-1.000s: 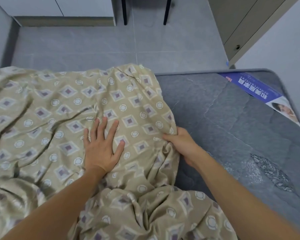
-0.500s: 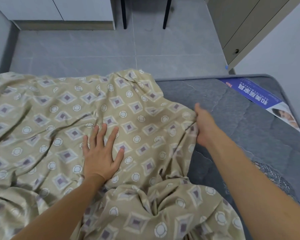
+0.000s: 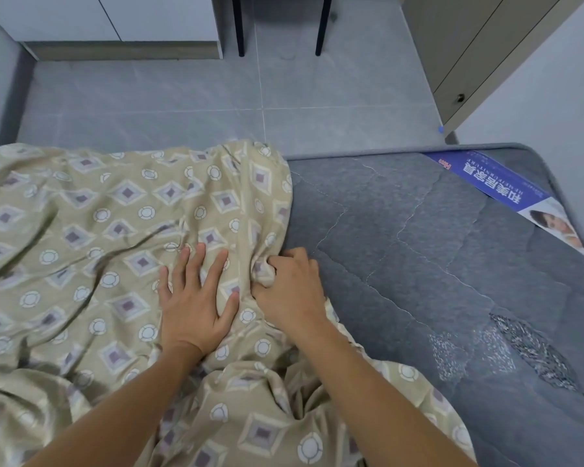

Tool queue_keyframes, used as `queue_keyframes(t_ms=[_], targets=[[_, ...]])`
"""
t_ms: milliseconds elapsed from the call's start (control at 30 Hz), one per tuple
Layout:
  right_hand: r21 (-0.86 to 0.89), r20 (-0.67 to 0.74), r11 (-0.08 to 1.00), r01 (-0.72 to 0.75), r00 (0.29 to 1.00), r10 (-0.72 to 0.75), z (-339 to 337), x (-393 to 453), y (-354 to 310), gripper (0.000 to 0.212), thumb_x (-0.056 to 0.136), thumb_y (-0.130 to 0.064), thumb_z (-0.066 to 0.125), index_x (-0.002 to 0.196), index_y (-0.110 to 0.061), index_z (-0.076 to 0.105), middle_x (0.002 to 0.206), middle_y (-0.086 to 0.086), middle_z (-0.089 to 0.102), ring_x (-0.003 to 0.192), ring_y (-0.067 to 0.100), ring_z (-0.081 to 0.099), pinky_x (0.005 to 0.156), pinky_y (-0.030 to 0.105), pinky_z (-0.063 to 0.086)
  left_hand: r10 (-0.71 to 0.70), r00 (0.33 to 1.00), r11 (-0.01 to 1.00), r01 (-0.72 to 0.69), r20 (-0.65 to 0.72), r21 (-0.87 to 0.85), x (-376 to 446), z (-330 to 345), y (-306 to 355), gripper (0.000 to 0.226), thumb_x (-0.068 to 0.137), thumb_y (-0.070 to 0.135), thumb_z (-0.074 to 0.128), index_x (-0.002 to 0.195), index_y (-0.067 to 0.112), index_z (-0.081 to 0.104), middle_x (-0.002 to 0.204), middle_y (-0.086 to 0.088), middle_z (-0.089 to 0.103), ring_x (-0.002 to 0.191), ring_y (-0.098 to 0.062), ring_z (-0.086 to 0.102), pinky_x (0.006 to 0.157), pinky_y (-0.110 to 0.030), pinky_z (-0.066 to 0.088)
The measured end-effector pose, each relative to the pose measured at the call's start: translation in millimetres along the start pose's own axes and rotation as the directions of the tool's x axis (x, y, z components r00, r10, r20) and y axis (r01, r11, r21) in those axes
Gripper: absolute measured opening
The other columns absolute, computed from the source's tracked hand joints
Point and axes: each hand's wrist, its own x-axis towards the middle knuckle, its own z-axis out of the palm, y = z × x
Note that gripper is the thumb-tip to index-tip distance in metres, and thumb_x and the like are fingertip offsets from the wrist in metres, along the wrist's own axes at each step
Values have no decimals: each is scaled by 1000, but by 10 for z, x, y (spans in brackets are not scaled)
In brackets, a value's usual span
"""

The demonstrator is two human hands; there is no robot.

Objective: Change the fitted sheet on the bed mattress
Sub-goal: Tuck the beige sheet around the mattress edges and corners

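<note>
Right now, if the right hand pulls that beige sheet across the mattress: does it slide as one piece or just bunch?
Likely bunches: the sheet is limp, already creased and gathered where the right hand grips it. The left hand pressing flat probably pins that part. The quilted mattress looks textured, so expect some drag.

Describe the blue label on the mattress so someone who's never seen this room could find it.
Start at the bare grey mattress beside the beige patterned sheet. Follow it to its far right corner by the wall. The blue label lies there, a printed strip with white characters, the only bright colour on the grey quilting.
</note>
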Motion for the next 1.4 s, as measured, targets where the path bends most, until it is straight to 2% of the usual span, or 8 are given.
queue_keyframes(t_ms=[267,500,700,867,1000,1133,1300,1400], targets=[[366,281,919,-147,959,42,-546,320,214,29,84,-49,80,102,-26,76,99,-8,78,96,12,72,86,34,58,-6,999,1000,6,34,14,-4,-23,5,73,98,62,35,165,33,29,172,-6,21,162,-28,5,126,-63,9],[260,15,960,-101,995,101,-1029,745,452,38,93,-23,70,58,-17,53,56,-2,52,58,11,46,58,33,40,-4,999,1000,4,48,17,-2,-18,-14,73,98,63,33,165,33,27,173,-6,19,162,-29,5,127,-63,8],[131,-509,991,-34,855,97,-1932,1001,658,54,84,-55,77,64,-9,55,58,4,50,60,23,51,64,38,45,-6,999,1000,5,45,12,0,-7,-9,74,98,63,33,165,32,29,173,-8,20,162,-29,6,126,-64,10],[144,75,984,-109,992,99,-1454,793,638,55,105,-47,56,63,-13,49,62,2,52,59,16,53,66,34,41,-9,999,1000,9,43,15,-3,-14,5,74,98,62,32,164,30,31,172,-9,22,162,-30,6,125,-65,11],[67,-200,997,-28,979,41,-1362,834,995,27,89,-42,80,90,-17,69,95,0,63,88,13,58,81,31,45,-14,999,999,13,50,31,6,-10,16,74,98,63,33,164,30,32,172,-9,22,162,-30,8,126,-64,11],[110,-77,975,-194,976,203,-1304,788,980,89,65,-64,90,137,-24,56,134,3,60,124,22,57,107,45,50,-14,998,999,12,56,40,2,-10,-9,74,97,62,33,164,29,33,172,-9,22,162,-30,7,125,-65,11],[201,359,958,-205,925,123,-1322,732,769,46,78,-44,91,114,-22,71,112,-7,75,102,10,70,95,33,56,-14,999,999,13,50,31,6,-8,-3,75,96,62,34,164,30,32,172,-9,21,162,-31,8,126,-64,10],[33,187,993,-112,977,103,-1432,898,835,32,80,-38,87,95,-14,74,95,3,75,92,20,71,77,35,56,-23,998,999,21,64,29,12,-2,12,76,96,63,34,164,30,30,172,-9,21,162,-31,7,126,-64,9]])
